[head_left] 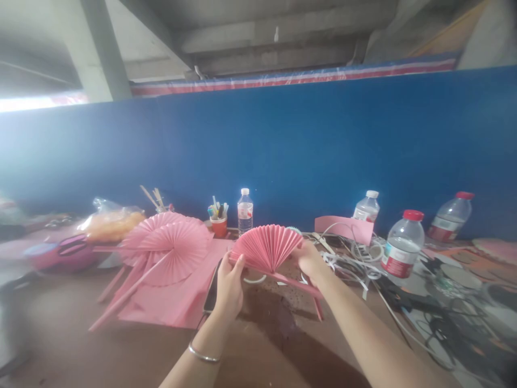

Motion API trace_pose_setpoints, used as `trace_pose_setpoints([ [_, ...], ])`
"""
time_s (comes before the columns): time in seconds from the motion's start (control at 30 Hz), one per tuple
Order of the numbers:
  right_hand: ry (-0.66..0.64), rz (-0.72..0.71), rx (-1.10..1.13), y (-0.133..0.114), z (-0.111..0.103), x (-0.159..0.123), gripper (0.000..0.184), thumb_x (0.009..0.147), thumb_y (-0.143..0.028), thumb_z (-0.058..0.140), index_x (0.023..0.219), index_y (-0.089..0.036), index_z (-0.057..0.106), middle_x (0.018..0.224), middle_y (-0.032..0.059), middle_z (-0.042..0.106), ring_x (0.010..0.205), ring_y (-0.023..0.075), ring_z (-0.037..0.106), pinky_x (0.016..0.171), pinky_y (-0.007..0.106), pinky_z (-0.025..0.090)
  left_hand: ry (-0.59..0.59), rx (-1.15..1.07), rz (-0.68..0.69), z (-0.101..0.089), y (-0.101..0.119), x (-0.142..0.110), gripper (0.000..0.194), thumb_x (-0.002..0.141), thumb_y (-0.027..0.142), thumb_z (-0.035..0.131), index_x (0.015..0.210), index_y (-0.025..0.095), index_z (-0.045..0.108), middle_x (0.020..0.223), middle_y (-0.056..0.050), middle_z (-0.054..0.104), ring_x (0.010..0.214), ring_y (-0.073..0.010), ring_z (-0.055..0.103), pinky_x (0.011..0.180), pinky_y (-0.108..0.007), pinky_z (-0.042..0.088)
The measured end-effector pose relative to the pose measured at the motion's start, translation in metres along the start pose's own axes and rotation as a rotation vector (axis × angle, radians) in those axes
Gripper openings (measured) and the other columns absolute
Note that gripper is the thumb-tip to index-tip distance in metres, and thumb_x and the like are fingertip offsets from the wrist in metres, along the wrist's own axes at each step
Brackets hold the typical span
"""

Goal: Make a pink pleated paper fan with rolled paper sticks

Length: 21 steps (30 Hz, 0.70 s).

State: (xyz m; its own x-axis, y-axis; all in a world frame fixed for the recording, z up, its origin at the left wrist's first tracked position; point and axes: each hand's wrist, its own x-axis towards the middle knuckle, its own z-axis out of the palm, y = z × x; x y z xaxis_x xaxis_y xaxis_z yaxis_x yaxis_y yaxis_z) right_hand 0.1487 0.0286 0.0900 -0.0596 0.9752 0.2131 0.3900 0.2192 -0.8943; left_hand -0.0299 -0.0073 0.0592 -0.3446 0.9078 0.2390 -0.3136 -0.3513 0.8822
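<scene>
A pink pleated paper fan [270, 245] is spread in a half circle above the brown table, held at both ends. My left hand [231, 285] pinches its left edge, thumb in front. Closed on the right edge is my right hand [310, 261], its fingertips partly hidden behind the paper. Pink stick-like handles hang from the fan below my right hand. To the left, round pink pleated fans [173, 250] with stick handles lie on pink paper sheets [161, 302]. A dark phone-like object [211, 291] lies beside my left hand.
A water bottle [245, 213] and a red cup of pens [218, 223] stand at the back. White cables [355, 261], bottles with red caps [404, 248] and clutter cover the right side. A blue wall panel [258, 145] rises behind the table.
</scene>
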Motion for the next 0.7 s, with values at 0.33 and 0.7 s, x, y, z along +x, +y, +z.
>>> trace_pose_setpoints([
  [0.33,-0.268,-0.053,0.484,-0.014,-0.019,-0.008,0.025,0.067,-0.037,0.063,0.076,-0.015,0.057,0.064,0.0003,0.057,0.041,0.0042,0.035,0.039,0.019,0.020,-0.044,-0.113,-0.125,-0.004,-0.001,0.002,0.030,0.067,0.034,0.065,0.091,0.018,0.056,0.076,0.002,0.057,0.057,-0.0056,0.050,0.055,-0.017,0.040],
  [0.7,-0.096,-0.259,0.103,-0.025,0.020,-0.023,0.022,0.075,-0.033,0.055,0.061,-0.016,0.055,0.056,-0.0018,0.054,0.055,0.0116,0.048,0.057,0.023,0.037,-0.292,-0.183,-0.225,0.010,0.010,-0.016,0.031,0.073,0.032,0.061,0.100,0.018,0.057,0.094,-0.005,0.063,0.080,-0.0141,0.059,0.071,-0.024,0.045],
])
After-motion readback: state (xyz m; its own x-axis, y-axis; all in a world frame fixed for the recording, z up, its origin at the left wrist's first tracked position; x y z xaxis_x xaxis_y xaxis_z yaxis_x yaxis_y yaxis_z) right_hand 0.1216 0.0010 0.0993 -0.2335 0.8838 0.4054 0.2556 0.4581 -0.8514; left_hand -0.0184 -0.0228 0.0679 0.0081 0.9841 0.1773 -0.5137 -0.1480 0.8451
